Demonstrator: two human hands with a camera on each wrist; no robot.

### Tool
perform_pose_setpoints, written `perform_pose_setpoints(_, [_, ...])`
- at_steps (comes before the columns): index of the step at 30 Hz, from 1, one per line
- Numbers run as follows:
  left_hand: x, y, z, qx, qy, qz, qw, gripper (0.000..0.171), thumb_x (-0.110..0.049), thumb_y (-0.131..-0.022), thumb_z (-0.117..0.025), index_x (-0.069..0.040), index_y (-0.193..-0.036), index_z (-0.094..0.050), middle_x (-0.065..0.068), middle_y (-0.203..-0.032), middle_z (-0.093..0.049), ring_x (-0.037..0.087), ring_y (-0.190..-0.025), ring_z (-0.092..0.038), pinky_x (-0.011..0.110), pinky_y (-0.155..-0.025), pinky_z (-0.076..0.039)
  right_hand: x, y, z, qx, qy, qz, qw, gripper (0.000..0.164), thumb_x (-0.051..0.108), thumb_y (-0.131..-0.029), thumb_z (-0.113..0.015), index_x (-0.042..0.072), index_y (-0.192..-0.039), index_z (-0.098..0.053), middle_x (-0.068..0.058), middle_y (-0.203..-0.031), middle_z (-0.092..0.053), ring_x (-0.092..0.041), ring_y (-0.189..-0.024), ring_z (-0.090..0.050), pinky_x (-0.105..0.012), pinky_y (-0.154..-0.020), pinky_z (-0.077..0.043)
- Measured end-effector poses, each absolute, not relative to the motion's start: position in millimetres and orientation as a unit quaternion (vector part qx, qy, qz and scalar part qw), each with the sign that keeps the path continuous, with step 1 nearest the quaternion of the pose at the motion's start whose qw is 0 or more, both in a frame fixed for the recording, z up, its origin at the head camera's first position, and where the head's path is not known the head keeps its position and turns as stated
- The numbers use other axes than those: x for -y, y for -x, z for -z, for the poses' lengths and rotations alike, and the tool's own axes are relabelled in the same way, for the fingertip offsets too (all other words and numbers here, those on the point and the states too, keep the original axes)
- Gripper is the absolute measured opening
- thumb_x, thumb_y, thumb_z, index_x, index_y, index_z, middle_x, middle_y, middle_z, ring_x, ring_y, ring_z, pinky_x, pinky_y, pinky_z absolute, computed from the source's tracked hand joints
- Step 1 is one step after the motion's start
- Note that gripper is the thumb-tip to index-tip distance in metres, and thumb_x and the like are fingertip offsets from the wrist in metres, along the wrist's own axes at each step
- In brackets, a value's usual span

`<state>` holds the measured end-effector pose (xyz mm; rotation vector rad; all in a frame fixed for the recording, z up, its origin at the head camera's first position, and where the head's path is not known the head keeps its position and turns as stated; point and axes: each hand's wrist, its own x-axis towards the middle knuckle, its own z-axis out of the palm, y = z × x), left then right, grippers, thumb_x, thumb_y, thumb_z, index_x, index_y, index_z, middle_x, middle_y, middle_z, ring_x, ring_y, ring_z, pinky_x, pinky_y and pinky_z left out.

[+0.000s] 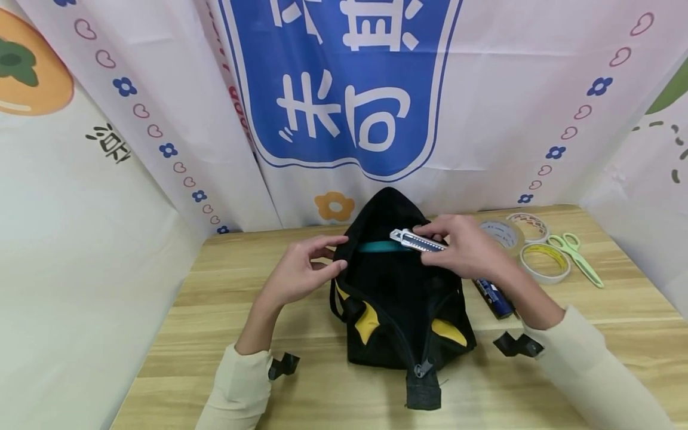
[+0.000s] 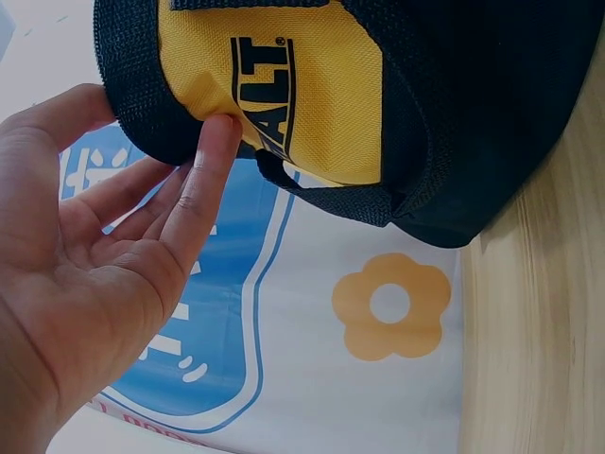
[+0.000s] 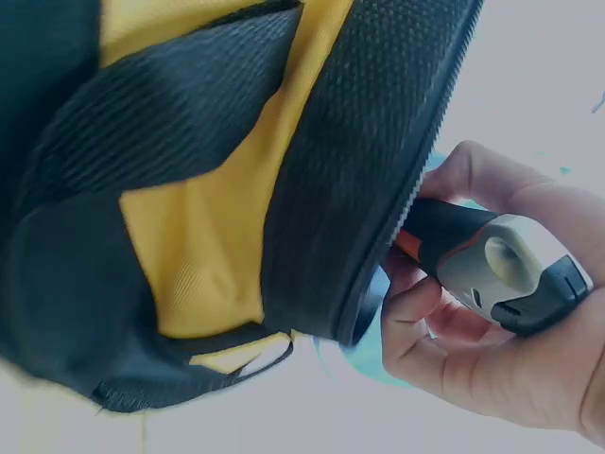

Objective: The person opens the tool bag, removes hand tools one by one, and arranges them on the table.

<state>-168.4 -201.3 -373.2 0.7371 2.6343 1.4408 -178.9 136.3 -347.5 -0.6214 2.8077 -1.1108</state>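
A black tool bag (image 1: pixel 398 280) with yellow panels lies on the table, its zipped mouth spread wide. My left hand (image 1: pixel 301 269) pinches the left rim of the mouth, beside the yellow panel (image 2: pixel 321 95) with black lettering in the left wrist view. In my right hand (image 1: pixel 462 242) is a utility knife (image 1: pixel 421 242), gripped between thumb and fingers over the mouth. Its grey-and-black end (image 3: pixel 510 270) shows past the bag's zippered edge in the right wrist view. A teal strip (image 1: pixel 376 246) crosses the dark inside of the bag.
Right of the bag, several tape rolls (image 1: pixel 545 278) lie beside light green scissors (image 1: pixel 583 263). A dark blue cylinder (image 1: pixel 494 298) lies between the bag and my right forearm. A printed cloth (image 1: pixel 484 119) hangs behind the wooden table (image 1: pixel 215 316).
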Motion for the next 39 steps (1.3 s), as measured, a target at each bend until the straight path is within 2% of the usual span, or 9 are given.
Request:
perform_pose_setpoints(3, [202, 169, 373, -0.852, -0.238, -0.465, 0.025, 0.044, -0.013, -0.100, -0.075, -0.010, -0.144, -0.069, 0.010, -0.143, -0.070, 0.025, -0.112, -0.074, 0.032, -0.093, -0.066, -151, 175, 352, -0.910, 0.184, 0.371, 0.033, 0.045, 0.012, -0.091, -0.077, 0.008, -0.136, -0.075, -0.012, -0.104, -0.068, -0.018, -0.065, -0.051, -0.027, -0.048, -0.042])
perform_pose_setpoints(6, [202, 169, 374, -0.852, -0.237, -0.465, 0.026, 0.044, -0.014, -0.100, -0.075, -0.010, -0.144, -0.069, 0.010, -0.143, -0.070, 0.025, -0.112, -0.074, 0.033, -0.093, -0.066, -167, 171, 358, -0.915, 0.174, 0.365, 0.010, 0.044, 0.012, -0.090, -0.079, 0.009, -0.134, -0.076, -0.012, -0.105, -0.073, -0.016, -0.059, -0.049, -0.027, -0.046, -0.041])
perform_pose_setpoints(12, [202, 169, 373, -0.852, -0.234, -0.468, 0.027, 0.044, -0.014, -0.100, -0.075, -0.009, -0.143, -0.069, 0.011, -0.142, -0.070, 0.026, -0.113, -0.074, 0.032, -0.091, -0.066, -196, 162, 368, -0.918, 0.174, 0.354, -0.036, 0.042, 0.012, -0.090, -0.082, 0.010, -0.132, -0.077, -0.011, -0.112, -0.077, -0.016, -0.082, -0.059, -0.027, -0.053, -0.047])
perform_pose_setpoints(14, [202, 169, 373, -0.851, -0.234, -0.469, 0.027, 0.044, -0.013, -0.100, -0.075, -0.009, -0.144, -0.069, 0.012, -0.142, -0.070, 0.026, -0.114, -0.074, 0.031, -0.091, -0.066, -204, 160, 370, -0.918, 0.174, 0.353, -0.053, 0.042, 0.013, -0.091, -0.083, 0.011, -0.132, -0.078, -0.013, -0.118, -0.078, -0.010, -0.089, -0.061, -0.025, -0.058, -0.049])
perform_pose_setpoints(19, [201, 169, 372, -0.852, -0.234, -0.468, 0.028, 0.044, -0.013, -0.100, -0.075, -0.008, -0.144, -0.068, 0.012, -0.143, -0.070, 0.027, -0.114, -0.074, 0.029, -0.091, -0.066, -227, 156, 376, -0.922, 0.153, 0.346, -0.082, 0.043, 0.015, -0.090, -0.085, 0.014, -0.132, -0.078, -0.016, -0.122, -0.077, 0.007, -0.091, -0.059, -0.023, -0.063, -0.051])
perform_pose_setpoints(25, [201, 168, 371, -0.851, -0.235, -0.469, 0.031, 0.044, -0.012, -0.100, -0.075, -0.008, -0.144, -0.068, 0.013, -0.143, -0.069, 0.028, -0.114, -0.074, 0.029, -0.091, -0.066, -256, 149, 386, -0.941, 0.117, 0.312, -0.064, 0.046, 0.020, -0.091, -0.086, 0.012, -0.135, -0.076, -0.017, -0.115, -0.077, -0.006, -0.088, -0.061, -0.023, -0.064, -0.050])
perform_pose_setpoints(28, [200, 168, 371, -0.851, -0.233, -0.469, 0.033, 0.045, -0.012, -0.100, -0.075, -0.008, -0.144, -0.068, 0.012, -0.144, -0.069, 0.028, -0.115, -0.074, 0.029, -0.091, -0.065, -271, 147, 394, -0.945, 0.103, 0.306, -0.055, 0.047, 0.021, -0.091, -0.086, 0.011, -0.135, -0.076, -0.018, -0.112, -0.078, -0.010, -0.084, -0.061, -0.024, -0.060, -0.049])
perform_pose_setpoints(33, [200, 168, 371, -0.852, -0.231, -0.468, 0.034, 0.044, -0.013, -0.100, -0.074, -0.008, -0.144, -0.068, 0.012, -0.144, -0.069, 0.028, -0.115, -0.073, 0.030, -0.092, -0.066, -293, 143, 405, -0.948, 0.091, 0.303, -0.037, 0.046, 0.019, -0.091, -0.085, 0.009, -0.135, -0.075, -0.018, -0.110, -0.077, -0.002, -0.075, -0.056, -0.027, -0.053, -0.045])
perform_pose_setpoints(39, [199, 168, 371, -0.852, -0.236, -0.467, 0.030, 0.044, -0.012, -0.100, -0.075, -0.009, -0.144, -0.068, 0.012, -0.144, -0.069, 0.027, -0.114, -0.074, 0.030, -0.091, -0.066, -315, 139, 418, -0.953, 0.074, 0.291, -0.027, 0.047, 0.017, -0.092, -0.085, 0.002, -0.135, -0.073, -0.024, -0.111, -0.075, -0.002, -0.079, -0.055, -0.028, -0.050, -0.044])
